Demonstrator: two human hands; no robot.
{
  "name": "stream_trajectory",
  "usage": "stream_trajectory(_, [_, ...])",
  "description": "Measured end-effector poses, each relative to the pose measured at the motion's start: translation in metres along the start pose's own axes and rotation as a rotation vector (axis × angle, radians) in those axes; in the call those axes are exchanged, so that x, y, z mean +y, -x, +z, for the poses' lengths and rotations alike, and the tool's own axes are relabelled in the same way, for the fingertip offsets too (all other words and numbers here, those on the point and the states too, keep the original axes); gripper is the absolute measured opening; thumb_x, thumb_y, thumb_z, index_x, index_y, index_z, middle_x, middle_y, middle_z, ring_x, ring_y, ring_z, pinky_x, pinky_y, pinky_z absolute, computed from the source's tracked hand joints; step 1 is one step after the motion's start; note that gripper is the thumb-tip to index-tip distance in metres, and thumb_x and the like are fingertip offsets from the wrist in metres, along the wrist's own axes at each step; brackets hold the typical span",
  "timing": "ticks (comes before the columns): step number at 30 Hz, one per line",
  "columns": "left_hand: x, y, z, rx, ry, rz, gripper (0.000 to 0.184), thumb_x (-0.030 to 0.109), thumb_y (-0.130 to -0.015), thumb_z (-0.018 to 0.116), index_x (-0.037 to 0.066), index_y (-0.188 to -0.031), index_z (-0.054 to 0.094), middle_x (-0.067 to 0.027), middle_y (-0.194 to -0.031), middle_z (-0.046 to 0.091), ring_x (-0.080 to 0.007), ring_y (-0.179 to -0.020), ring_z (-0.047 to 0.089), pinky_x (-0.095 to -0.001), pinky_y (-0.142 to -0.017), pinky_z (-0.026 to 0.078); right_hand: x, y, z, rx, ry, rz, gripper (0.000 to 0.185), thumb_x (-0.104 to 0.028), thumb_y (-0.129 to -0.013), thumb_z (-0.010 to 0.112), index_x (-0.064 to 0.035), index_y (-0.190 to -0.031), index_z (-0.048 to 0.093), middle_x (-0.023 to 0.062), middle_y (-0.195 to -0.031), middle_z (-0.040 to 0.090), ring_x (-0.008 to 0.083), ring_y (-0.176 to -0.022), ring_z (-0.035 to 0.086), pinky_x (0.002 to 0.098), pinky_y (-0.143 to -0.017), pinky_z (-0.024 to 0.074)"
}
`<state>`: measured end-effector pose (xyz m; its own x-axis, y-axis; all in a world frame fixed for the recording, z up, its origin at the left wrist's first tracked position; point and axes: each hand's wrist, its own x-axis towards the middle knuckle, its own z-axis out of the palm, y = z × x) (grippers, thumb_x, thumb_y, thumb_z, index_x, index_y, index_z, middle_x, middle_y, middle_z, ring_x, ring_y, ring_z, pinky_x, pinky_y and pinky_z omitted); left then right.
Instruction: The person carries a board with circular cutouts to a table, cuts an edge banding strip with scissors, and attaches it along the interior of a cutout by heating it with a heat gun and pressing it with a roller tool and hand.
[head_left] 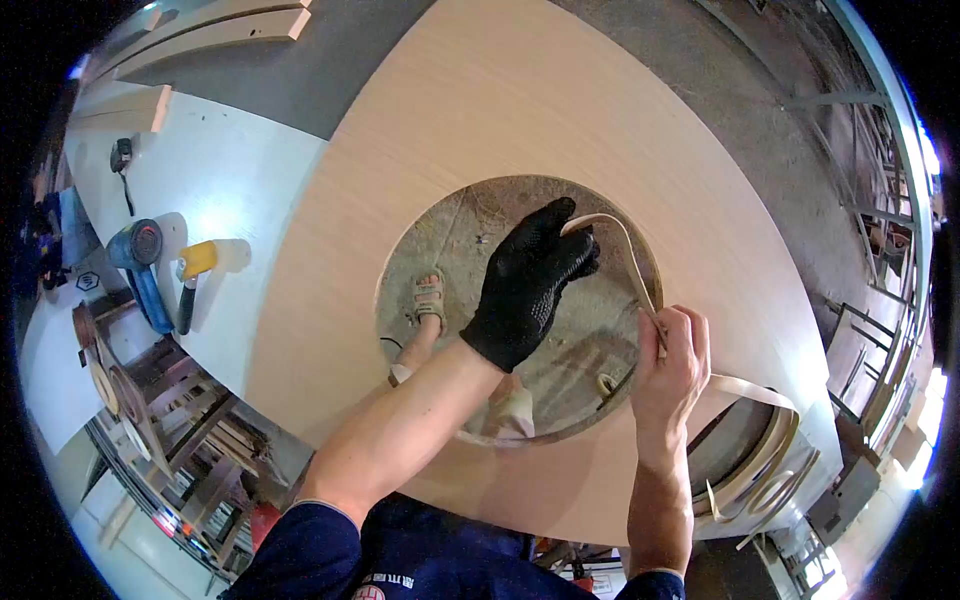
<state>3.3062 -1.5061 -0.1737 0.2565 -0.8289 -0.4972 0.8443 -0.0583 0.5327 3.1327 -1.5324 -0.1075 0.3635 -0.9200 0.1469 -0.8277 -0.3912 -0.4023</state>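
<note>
A large pale wood-grain panel (520, 90) with a big round hole lies in front of me. Over the hole, my left hand (535, 280), in a black glove, pinches the end of a thin pale edge-banding strip (632, 260). The strip arches right and down along the hole's right edge. My bare right hand (675, 360) is closed on the strip near the lower right rim. From there the strip runs on past my right wrist toward a loose coil of banding (770, 450). Whether the strip touches the rim is hard to tell.
On the white surface at left lie a blue heat-gun-like tool (150, 280), a yellow-headed mallet (198, 262) and a black tape measure (121, 155). Curved wooden pieces (220, 35) rest at upper left. A sandalled foot (429, 298) shows through the hole. Metal racks (870, 210) stand at right.
</note>
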Motion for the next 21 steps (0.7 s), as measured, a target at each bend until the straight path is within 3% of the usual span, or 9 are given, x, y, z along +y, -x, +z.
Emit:
stream_trajectory(6, [-0.009, -0.015, 0.000, 0.052, 0.071, 0.093, 0.021, 0.013, -0.097, 0.064, 0.007, -0.118, 0.064, -0.0066, -0.104, 0.070, -0.0193, -0.096, 0.068, -0.0345, -0.084, 0.058, -0.008, 0.000, 0.008, 0.034, 0.033, 0.045, 0.013, -0.008, -0.086, 0.073, -0.0038, -0.090, 0.062, 0.0125, -0.093, 0.063, 0.0316, -0.083, 0.063, 0.0413, -0.071, 0.0521])
stream_trajectory(12, [-0.006, -0.025, 0.001, 0.052, 0.022, 0.141, 0.021, 0.015, -0.098, 0.066, 0.004, -0.116, 0.064, -0.0075, -0.101, 0.070, -0.0165, -0.091, 0.068, -0.0332, -0.082, 0.059, -0.010, 0.001, 0.012, 0.030, 0.066, 0.047, 0.014, -0.008, -0.085, 0.074, -0.0042, -0.089, 0.061, 0.0123, -0.094, 0.062, 0.0311, -0.085, 0.061, 0.0423, -0.077, 0.0493])
stream_trajectory(15, [-0.003, -0.026, 0.001, 0.031, -0.092, 0.138, 0.019, 0.017, -0.099, 0.063, 0.005, -0.114, 0.064, -0.0076, -0.103, 0.069, -0.0187, -0.096, 0.068, -0.0349, -0.084, 0.058, -0.010, 0.002, 0.013, 0.008, 0.057, 0.085, 0.015, -0.008, -0.084, 0.074, -0.0043, -0.087, 0.060, 0.0126, -0.095, 0.062, 0.0311, -0.086, 0.061, 0.0423, -0.078, 0.0482])
stream_trajectory(21, [-0.013, -0.030, 0.001, 0.035, -0.035, 0.132, 0.021, 0.019, -0.100, 0.059, 0.004, -0.114, 0.063, -0.0091, -0.103, 0.069, -0.0194, -0.096, 0.068, -0.0349, -0.084, 0.058, -0.012, 0.000, 0.014, 0.008, 0.064, 0.119, 0.018, -0.007, -0.084, 0.075, -0.0038, -0.085, 0.057, 0.0132, -0.093, 0.062, 0.0326, -0.084, 0.060, 0.0426, -0.077, 0.0484])
